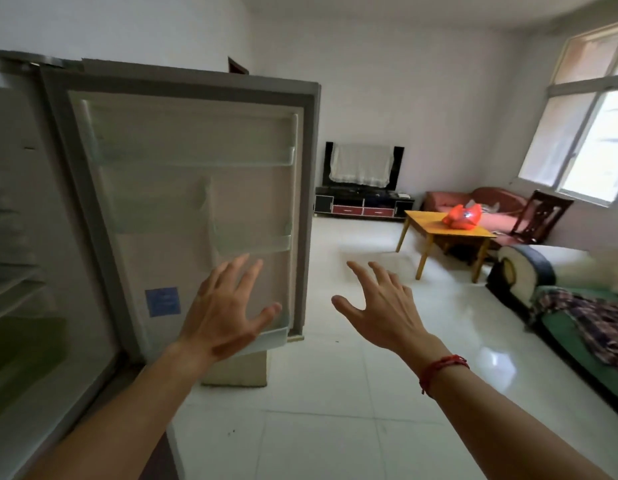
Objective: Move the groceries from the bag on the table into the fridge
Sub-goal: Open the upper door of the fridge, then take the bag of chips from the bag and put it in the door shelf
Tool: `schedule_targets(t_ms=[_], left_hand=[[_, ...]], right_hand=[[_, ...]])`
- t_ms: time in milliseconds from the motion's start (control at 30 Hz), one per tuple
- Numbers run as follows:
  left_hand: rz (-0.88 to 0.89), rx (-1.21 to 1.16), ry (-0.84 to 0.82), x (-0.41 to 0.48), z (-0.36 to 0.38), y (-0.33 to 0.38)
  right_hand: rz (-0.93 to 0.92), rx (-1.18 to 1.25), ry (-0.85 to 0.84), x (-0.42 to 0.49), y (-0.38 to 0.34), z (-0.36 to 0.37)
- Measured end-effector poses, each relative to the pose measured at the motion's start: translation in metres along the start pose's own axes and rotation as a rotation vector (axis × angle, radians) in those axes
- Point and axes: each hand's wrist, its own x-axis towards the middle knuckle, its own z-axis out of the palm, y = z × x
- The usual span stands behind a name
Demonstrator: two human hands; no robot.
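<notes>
The fridge stands at the left with its upper door swung wide open, its door shelves bare. My left hand is spread in front of the door's lower part, holding nothing. My right hand is also spread and empty, out over the floor, a red cord around its wrist. A red plastic bag of groceries sits on the yellow wooden table across the room at the right.
White tiled floor lies between the fridge and the table. A dark wooden chair and a pink sofa stand behind the table. A bed with a patterned blanket runs along the right. A TV stand is at the far wall.
</notes>
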Motion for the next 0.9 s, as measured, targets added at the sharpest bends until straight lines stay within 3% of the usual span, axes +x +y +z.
schedule_targets(t_ms=[400, 600, 900], left_hand=[[0.283, -0.23, -0.095, 0.016, 0.035, 0.117], [0.406, -0.284, -0.078, 0.027, 0.052, 0.187], [0.453, -0.288, -0.099, 0.036, 0.079, 0.26]], right_hand=[[0.368, -0.126, 0.069, -0.118, 0.082, -0.05], [0.473, -0.154, 0.154, -0.154, 0.13, -0.077], [0.532, -0.225, 0.136, -0.175, 0.193, -0.097]])
